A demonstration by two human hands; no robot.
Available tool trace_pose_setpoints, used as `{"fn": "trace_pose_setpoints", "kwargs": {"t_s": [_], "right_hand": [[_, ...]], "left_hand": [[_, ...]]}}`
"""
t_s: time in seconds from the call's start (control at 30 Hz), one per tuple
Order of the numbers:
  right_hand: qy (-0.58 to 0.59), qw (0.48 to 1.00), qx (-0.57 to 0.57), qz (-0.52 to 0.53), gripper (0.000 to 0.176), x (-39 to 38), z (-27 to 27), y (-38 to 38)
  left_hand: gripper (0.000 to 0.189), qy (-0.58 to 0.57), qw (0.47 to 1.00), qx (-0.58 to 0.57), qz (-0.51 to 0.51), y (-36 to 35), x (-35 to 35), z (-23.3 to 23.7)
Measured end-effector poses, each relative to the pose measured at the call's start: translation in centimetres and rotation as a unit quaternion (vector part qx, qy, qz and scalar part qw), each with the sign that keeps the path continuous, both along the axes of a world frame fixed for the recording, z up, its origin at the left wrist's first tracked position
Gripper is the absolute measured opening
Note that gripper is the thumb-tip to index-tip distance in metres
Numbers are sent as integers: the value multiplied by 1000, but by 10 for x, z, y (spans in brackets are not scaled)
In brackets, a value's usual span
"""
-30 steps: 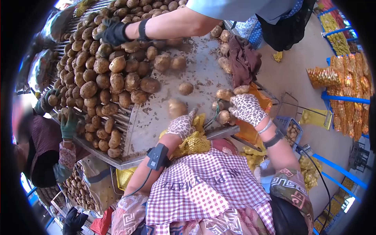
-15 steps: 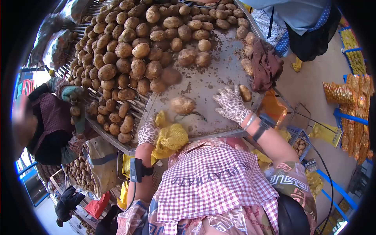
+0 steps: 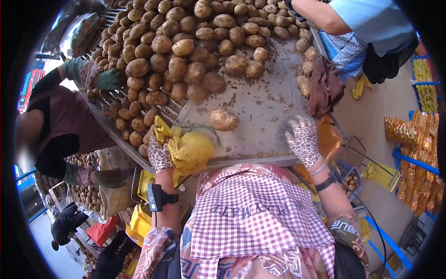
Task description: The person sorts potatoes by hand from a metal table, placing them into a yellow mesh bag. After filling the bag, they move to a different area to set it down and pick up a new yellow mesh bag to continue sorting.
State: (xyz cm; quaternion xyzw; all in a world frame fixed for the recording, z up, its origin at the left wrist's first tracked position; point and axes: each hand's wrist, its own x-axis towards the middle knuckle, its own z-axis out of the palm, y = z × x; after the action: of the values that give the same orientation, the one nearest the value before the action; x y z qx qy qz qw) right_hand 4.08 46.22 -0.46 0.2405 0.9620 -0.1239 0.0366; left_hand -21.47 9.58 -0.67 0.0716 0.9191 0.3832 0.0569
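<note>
My left hand [image 3: 159,156], in a leopard-print glove, is closed on a yellow mesh bag [image 3: 191,152] at the front left edge of the metal table [image 3: 255,104]. What the bag holds, if anything, cannot be made out. A single potato [image 3: 223,120] lies on the metal between my hands, with a dark string [image 3: 209,129] beside the bag. Over the right part of the table is my right hand [image 3: 303,138], in a matching glove. Its fingers are blurred but look stretched out, and no object shows in them.
A large potato heap [image 3: 176,46] covers the table's back and left. At left, a co-worker's green-gloved hand [image 3: 110,79] touches it. Another person's arm [image 3: 320,16] reaches in at the back right. A brown cloth [image 3: 325,86] hangs on the right edge, above an orange bag [image 3: 327,139].
The potato beside my right hand has gone from view, and that hand sits nearer the right edge. The yellow bag looks fuller and rounder. The co-worker's green glove has moved onto the heap.
</note>
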Motion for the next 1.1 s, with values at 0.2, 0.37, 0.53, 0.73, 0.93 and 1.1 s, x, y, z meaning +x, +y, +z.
{"fn": "trace_pose_setpoints", "kwargs": {"t_s": [0.2,0.37,0.53,0.73,0.93,1.1], "right_hand": [[93,967,-60,231,61,-126,12,-91],[64,949,-248,184,59,-161,-22,-85],[44,263,-943,-197,62,-129,-22,-62],[120,179,-963,-164,73,-119,-2,-75],[218,504,-821,-157,75,-129,12,-105],[326,604,-726,-56,68,-134,10,-162]], "left_hand": [[55,-30,940,338,41,6,20,2],[84,-76,867,-408,-276,47,73,34],[66,-43,900,-353,-252,58,61,24],[48,-171,967,187,-36,8,31,-72],[40,-134,918,374,14,49,20,-76],[39,43,952,242,-182,92,49,-44]]}}
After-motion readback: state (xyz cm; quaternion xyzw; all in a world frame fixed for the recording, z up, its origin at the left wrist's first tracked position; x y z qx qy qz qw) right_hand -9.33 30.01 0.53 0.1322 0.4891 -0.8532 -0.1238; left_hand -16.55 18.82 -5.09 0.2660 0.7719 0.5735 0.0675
